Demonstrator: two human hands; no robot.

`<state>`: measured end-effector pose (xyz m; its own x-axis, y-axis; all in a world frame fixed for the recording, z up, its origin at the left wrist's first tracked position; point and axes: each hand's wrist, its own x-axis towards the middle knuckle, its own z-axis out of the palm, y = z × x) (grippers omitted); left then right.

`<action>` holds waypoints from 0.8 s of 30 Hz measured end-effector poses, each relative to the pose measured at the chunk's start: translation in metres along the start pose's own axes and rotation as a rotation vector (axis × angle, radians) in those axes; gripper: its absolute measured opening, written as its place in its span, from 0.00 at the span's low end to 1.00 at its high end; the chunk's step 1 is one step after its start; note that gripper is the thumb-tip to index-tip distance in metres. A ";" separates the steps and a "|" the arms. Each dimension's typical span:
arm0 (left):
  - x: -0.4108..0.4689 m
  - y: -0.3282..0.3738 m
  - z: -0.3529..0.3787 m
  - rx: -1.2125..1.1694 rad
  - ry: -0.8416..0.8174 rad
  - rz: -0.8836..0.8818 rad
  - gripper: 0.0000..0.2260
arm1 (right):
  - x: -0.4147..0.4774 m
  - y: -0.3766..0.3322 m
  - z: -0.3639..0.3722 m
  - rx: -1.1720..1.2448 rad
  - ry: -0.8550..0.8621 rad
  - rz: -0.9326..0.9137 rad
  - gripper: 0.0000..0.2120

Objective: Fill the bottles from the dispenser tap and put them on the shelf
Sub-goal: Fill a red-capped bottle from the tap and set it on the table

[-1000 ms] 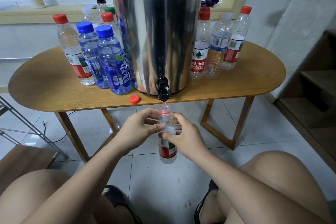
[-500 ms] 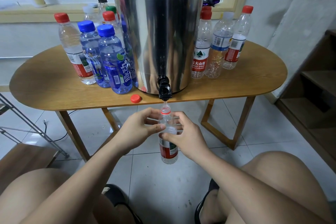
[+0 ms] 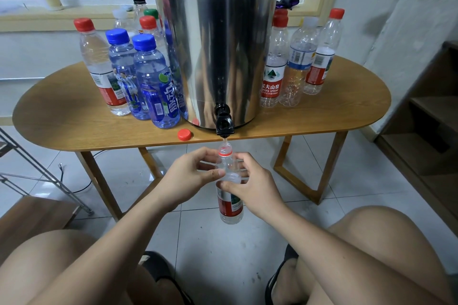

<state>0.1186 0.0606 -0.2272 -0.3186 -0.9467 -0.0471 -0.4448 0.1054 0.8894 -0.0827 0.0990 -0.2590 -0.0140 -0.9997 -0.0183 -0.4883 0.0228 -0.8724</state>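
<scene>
**Bottle held upright, mouth straight under the tap**

Nearest the camera, the person sat with knees apart and both forearms reaching forward between them. The left hand [image 3: 190,176] and the right hand [image 3: 252,186] met on one bottle [image 3: 230,205]. Each hand curled round its upper body, thumb in front and fingers behind, the left slightly higher. The bottle hung in the air below the edge of the surface [image 3: 74,116], long axis upright. Its red-ringed open mouth sat just under the black tap [image 3: 224,125], and a thin stream ran between them. The two hands were equally near, so either could take the weight. The water level behind the fingers could not be read.

The coming move probably turned on that vertical line: the mouth had to stay under the spout until the tap was closed.

A loose red cap [image 3: 184,134] lay on the surface just left of the tap. Behind it rose the steel dispenser [image 3: 215,44], with capped bottles either side. The wooden shelf [image 3: 431,111] stood well apart, off to the right.
</scene>
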 end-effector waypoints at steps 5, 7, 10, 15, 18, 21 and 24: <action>0.001 0.000 0.001 -0.001 0.005 0.000 0.13 | 0.001 0.001 0.000 0.003 0.006 0.002 0.33; 0.001 0.000 0.001 -0.006 0.003 0.000 0.13 | 0.001 0.001 0.000 -0.001 0.008 0.002 0.33; 0.001 0.000 0.000 -0.016 0.000 -0.001 0.13 | 0.001 0.000 0.001 -0.008 0.010 -0.001 0.33; 0.001 0.001 0.001 -0.014 -0.001 -0.003 0.13 | 0.000 0.000 0.001 -0.015 0.012 -0.002 0.33; 0.001 0.000 0.001 -0.016 -0.005 -0.007 0.13 | 0.000 0.000 0.000 -0.011 0.012 -0.004 0.33; 0.000 -0.001 0.000 -0.008 -0.008 -0.006 0.13 | -0.001 0.000 0.000 -0.004 0.011 -0.005 0.33; 0.000 0.000 0.000 -0.006 -0.010 -0.008 0.12 | -0.001 0.000 0.000 -0.008 0.009 -0.003 0.33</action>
<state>0.1185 0.0606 -0.2277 -0.3234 -0.9444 -0.0586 -0.4427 0.0963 0.8915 -0.0829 0.1002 -0.2585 -0.0204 -0.9997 -0.0117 -0.4953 0.0203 -0.8685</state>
